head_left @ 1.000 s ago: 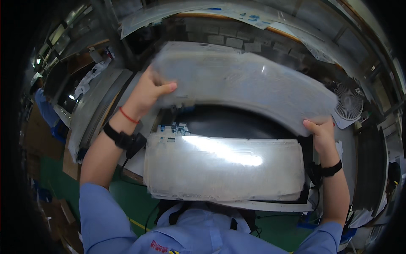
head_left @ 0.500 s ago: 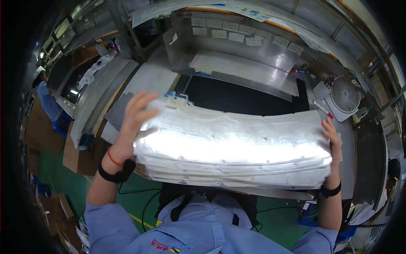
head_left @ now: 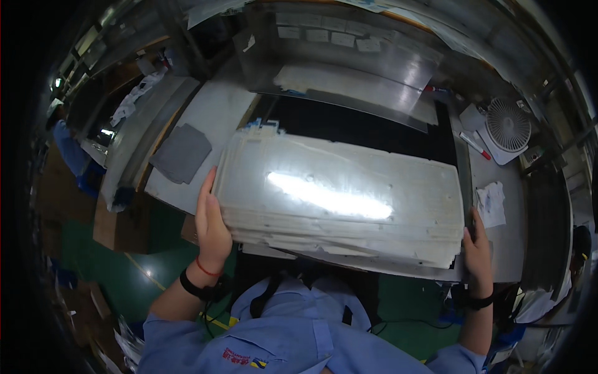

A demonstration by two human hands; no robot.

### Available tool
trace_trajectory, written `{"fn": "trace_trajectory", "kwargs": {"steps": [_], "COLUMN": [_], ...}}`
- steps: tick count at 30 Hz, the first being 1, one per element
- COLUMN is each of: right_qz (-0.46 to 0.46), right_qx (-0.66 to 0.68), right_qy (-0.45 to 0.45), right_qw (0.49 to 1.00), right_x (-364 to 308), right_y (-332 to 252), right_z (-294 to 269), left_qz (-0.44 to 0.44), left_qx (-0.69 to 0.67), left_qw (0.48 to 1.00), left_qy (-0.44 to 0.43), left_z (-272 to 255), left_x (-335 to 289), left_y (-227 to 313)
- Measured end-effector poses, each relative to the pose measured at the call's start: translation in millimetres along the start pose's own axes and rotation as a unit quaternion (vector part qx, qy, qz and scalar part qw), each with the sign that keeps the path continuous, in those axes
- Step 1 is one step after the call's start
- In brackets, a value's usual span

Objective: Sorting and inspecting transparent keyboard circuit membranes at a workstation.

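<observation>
In front of me lies a stack of thin, whitish, translucent plastic sheets, with uneven layers along its near edge. A bright light reflects off its top sheet. My left hand lies along the stack's left end, fingers stretched out against the edge. At the right end, my right hand has its fingers extended, with the thumb close to the stack's corner. A cluster of white and blue tabs sticks up at the far left corner of the stack.
Behind the stack is a black mat, with a metal panel beyond it. A fan, a red-and-white marker and a crumpled white cloth are on the right. A grey cloth lies left. Another person sits far left.
The stack has gone from bowed to flatter. My left hand has come down from its upper left corner, fingers now straighter against the end. My right hand has moved lower and slightly left.
</observation>
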State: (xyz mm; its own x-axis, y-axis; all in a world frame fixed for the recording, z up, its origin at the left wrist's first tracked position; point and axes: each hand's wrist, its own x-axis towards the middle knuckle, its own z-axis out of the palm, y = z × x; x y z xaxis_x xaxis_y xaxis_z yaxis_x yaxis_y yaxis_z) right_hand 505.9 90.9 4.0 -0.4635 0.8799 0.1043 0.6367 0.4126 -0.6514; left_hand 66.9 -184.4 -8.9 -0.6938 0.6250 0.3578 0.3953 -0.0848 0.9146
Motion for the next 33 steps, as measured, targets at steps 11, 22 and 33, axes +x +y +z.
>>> {"fn": "trace_trajectory", "kwargs": {"steps": [11, 22, 33], "right_qz": [0.011, 0.0, -0.035], "right_qx": [0.109, -0.197, 0.068], "right_qy": [0.082, 0.086, 0.1], "right_qw": [0.991, 0.977, 0.992], "right_x": [0.1, -21.0, -33.0], "right_y": [3.7, 23.5, -57.5], "right_z": [-10.7, 7.5, -5.6], "left_qz": [0.012, 0.037, 0.313], "left_qx": [0.026, 0.542, 0.365], "left_qw": [1.0, 0.834, 0.854], "left_qy": [0.009, -0.092, -0.2], "left_z": [-6.8, -104.7, 2.4], "left_x": [42.9, 88.7, -8.7], "left_y": [-18.7, -46.6, 46.9]}}
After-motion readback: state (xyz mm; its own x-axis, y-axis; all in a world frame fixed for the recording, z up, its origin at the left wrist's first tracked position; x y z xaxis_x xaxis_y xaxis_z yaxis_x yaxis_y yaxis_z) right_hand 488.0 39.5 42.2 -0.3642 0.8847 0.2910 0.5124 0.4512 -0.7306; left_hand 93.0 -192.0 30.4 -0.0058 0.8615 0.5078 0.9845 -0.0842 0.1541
